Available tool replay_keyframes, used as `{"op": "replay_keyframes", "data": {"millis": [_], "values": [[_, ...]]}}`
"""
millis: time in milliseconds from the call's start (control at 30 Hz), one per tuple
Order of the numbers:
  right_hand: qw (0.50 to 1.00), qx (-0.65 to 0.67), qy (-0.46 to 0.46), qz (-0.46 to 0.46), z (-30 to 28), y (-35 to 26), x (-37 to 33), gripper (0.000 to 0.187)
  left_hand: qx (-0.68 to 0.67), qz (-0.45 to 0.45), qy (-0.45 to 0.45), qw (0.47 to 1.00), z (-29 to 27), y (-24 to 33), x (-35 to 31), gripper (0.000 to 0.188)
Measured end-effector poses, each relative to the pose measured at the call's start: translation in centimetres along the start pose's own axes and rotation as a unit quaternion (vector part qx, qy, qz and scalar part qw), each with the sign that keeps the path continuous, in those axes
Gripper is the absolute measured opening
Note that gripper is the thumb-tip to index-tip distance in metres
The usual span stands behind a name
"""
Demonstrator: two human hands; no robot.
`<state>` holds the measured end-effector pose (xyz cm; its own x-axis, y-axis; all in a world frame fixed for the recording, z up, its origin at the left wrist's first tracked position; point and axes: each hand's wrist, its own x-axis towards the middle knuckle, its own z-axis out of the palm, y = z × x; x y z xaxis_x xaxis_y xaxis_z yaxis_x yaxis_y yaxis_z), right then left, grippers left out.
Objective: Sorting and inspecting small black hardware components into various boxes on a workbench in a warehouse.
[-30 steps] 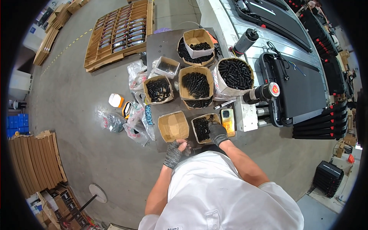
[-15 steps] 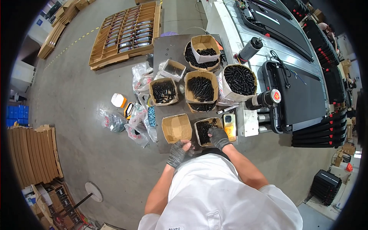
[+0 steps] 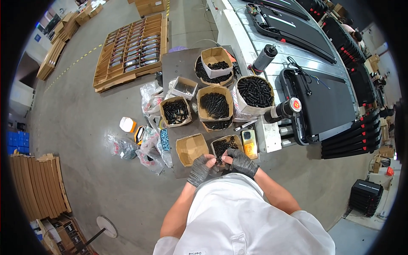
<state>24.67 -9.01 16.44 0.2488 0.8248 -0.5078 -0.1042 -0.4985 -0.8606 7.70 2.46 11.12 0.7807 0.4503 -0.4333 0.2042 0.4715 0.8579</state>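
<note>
My left hand (image 3: 200, 169) and my right hand (image 3: 240, 162), both in grey fingerless gloves, meet over the near edge of a small cardboard box (image 3: 239, 142) of small black ring-like parts (image 3: 221, 146). Thumb and fingers of each hand are pinched together, almost touching. Whatever lies between the fingertips is dark and too small to make out. Left of that box, just beyond my left hand, stands another open cardboard box (image 3: 191, 148) with its bare brown bottom showing. A phone (image 3: 249, 144) in a yellowish case lies right of the box of rings.
Farther back on the dark table (image 3: 178, 63) stand boxes of black screws or pins (image 3: 214, 105) and a tub of black cylindrical parts (image 3: 256, 91). Plastic bags (image 3: 148, 151) lie to the left. A roller conveyor (image 3: 267, 46) carrying black machine bases (image 3: 318, 102) runs along the right.
My right hand has come out of the box of black rings and moved left and nearer, toward my left hand. My left hand has shifted slightly right, and the fingertips now meet.
</note>
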Motion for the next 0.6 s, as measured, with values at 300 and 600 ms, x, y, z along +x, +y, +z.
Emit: {"op": "replay_keyframes", "data": {"millis": [300,600], "values": [[0.987,-0.002,0.132,-0.087,1.3,0.1,-0.2,0.016,-0.015,0.012,0.007,1.0,0.3,-0.3,0.9,0.024],[0.94,-0.181,0.202,-0.208,2.5,-1.6,0.0,0.016,0.027,0.076,0.037,0.996,0.0,1.7,1.1,0.024]]}}
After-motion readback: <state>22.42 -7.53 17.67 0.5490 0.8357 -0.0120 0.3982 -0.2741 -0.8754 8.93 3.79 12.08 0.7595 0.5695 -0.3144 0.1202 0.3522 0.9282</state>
